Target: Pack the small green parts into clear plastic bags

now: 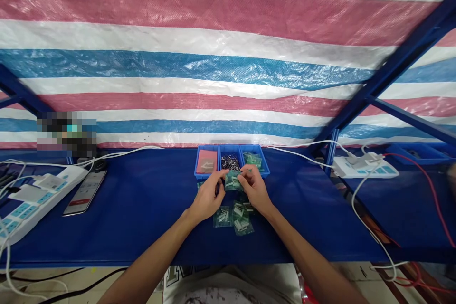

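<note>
Between my hands, just in front of a blue bin, is a small green-tinted zip bag (pixel 232 181) with light metal pieces in it. My left hand (pixel 208 195) pinches its left upper edge. Thumb and fingers of my right hand (pixel 255 189) grip the right upper edge. Below them on the table lie several filled bags, among them one bag (pixel 223 217) at left and another bag (pixel 242 224) at right. The blue three-part bin (pixel 266 161) holds a pink packet (pixel 206 160), dark metal screws or pins (pixel 230 162) and green plastic bags (pixel 252 159).
The blue table (pixel 142 213) has a phone (pixel 85 192) and a long white power strip (pixel 42 204) at left. Another power strip (pixel 366 166) sits at right by a blue frame post (pixel 332 149). White cables (pixel 121 153) run along the back, before a striped sheet (pixel 213 66).
</note>
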